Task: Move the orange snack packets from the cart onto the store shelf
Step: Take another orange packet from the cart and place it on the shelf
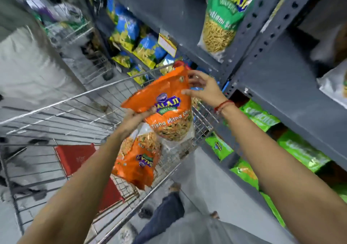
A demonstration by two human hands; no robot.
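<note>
An orange snack packet (167, 101) is held up above the wire cart (78, 101). My left hand (135, 118) grips its lower left edge. My right hand (202, 88) touches its upper right corner, fingers spread. A second orange packet (139, 161) lies upside down in the cart, just below the first. The grey metal store shelf (277, 86) stands to the right of the cart.
A green snack packet (223, 18) stands on the upper shelf. Light green packets (300, 149) fill the lower shelf at right. Blue and yellow packets (139, 44) sit on shelves beyond the cart. A red flap (75, 157) lies in the cart. My legs show below.
</note>
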